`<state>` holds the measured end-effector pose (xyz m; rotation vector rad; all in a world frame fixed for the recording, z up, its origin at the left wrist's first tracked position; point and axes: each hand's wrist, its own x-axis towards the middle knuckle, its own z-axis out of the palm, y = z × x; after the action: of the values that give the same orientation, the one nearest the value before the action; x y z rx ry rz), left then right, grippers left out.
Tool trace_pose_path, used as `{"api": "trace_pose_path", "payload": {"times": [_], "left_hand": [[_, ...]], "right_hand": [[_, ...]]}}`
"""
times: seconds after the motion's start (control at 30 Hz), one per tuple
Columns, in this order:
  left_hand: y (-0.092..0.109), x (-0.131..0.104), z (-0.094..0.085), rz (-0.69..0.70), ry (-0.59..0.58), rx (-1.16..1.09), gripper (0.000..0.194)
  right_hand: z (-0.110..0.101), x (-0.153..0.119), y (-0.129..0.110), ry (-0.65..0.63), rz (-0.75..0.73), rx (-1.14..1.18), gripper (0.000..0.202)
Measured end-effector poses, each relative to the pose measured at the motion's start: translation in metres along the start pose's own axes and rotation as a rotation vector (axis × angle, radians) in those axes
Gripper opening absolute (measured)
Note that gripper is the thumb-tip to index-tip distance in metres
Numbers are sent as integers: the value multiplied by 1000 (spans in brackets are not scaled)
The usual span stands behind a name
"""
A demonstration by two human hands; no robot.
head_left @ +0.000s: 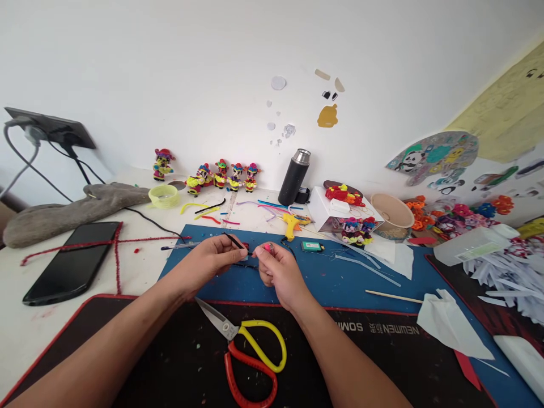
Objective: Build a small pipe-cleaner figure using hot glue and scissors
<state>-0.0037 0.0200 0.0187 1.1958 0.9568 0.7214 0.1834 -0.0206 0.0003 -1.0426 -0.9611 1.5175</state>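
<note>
Over the blue mat point(314, 283), my left hand point(216, 255) is closed with thumb and finger pinching a black pipe cleaner point(234, 241). My right hand point(278, 273) is also closed, with a small pink piece point(268, 247) showing at its fingertips; its exact kind is too small to make out. The two sets of fingertips almost meet. Below the hands lie scissors point(229, 331) with one yellow and one red handle, blades partly apart. A yellow glue gun point(293, 225) rests behind my right hand, and a clear pen point(181, 246) lies beyond my left wrist.
Several small pipe-cleaner figures point(221, 174) stand along the wall. A black thermos point(294, 178) is behind the glue gun. A black phone point(72, 266) lies at left beneath red pipe cleaners point(117, 255). On the right are a wooden stick point(393, 296) and crumpled tissue point(450, 323).
</note>
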Motion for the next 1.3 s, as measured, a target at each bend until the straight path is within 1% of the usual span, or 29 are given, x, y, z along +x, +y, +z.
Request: {"api": "trace_pose_path", "payload": {"times": [0.17, 0.3, 0.47, 0.73, 0.9, 1.07, 1.3], "left_hand": [[2, -1, 0, 18, 59, -27, 49], [2, -1, 0, 21, 61, -35, 50], [1, 0, 0, 17, 55, -40, 51], [-2, 0, -1, 8, 41, -28, 52], [-2, 0, 0, 18, 25, 11, 49], [-1, -1, 2, 17, 18, 60, 51], [-1, -3, 1, -33, 0, 136, 52]], "right_hand": [[-9, 3, -10, 133, -72, 34, 44], [-11, 4, -13, 163, -69, 53, 46], [-8, 3, -11, 134, -44, 25, 47], [-3, 0, -5, 34, -4, -45, 46], [-2, 0, -4, 13, -4, -67, 46], [-1, -1, -3, -3, -20, -119, 43], [-1, -1, -3, 4, -45, -190, 36]]}}
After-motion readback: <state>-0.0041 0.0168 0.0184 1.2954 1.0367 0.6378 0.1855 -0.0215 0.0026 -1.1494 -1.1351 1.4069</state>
